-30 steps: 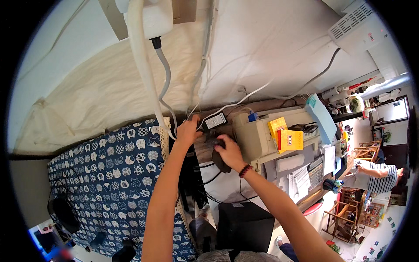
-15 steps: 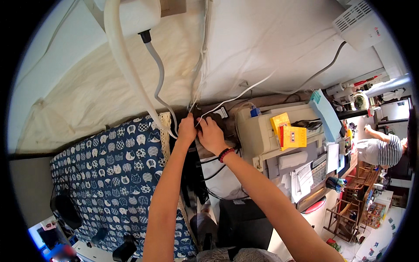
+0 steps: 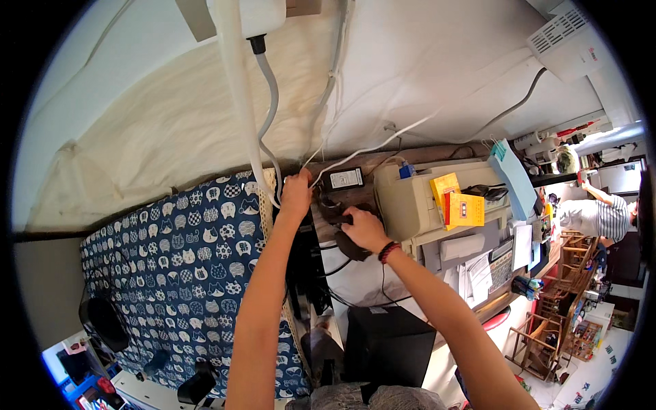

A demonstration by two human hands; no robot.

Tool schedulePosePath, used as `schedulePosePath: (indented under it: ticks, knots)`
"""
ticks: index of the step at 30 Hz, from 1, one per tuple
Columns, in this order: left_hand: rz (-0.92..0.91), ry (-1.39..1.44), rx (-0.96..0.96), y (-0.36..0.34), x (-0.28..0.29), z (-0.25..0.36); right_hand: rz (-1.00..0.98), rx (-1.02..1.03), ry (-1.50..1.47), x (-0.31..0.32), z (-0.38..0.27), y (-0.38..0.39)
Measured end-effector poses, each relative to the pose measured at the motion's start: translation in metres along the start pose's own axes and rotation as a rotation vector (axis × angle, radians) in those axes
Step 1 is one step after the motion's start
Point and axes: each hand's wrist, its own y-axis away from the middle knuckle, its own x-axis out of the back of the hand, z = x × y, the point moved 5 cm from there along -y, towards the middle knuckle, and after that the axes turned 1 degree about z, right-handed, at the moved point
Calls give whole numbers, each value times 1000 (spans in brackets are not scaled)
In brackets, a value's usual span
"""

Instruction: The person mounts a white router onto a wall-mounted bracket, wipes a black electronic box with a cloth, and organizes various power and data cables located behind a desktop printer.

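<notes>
Cables (image 3: 321, 164) partly hidden under left hand (image 3: 296, 195), grip unclear.

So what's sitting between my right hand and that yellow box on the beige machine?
In the head view, only the beige machine's rounded casing lies between the right hand and the yellow box; nothing else.

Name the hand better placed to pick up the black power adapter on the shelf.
Right. The right hand rests just below the black power adapter, seemingly free, while the left hand is closed on the white cables beside it.
</notes>
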Motion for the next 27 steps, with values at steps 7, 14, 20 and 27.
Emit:
schedulePosePath:
  ticks: [7, 14, 20, 27]
  knots:
    - [161, 37, -286, -17, 44, 56, 140, -72, -262, 36, 0, 33]
    - [268, 199, -391, -28, 108, 103, 568, 39, -97, 17, -25, -8]
    - [168, 269, -264, -41, 135, 112, 708, -150, 159, -15, -22, -64]
    - [170, 216, -344, -34, 129, 108, 489, 337, 138, -12, -49, -83]
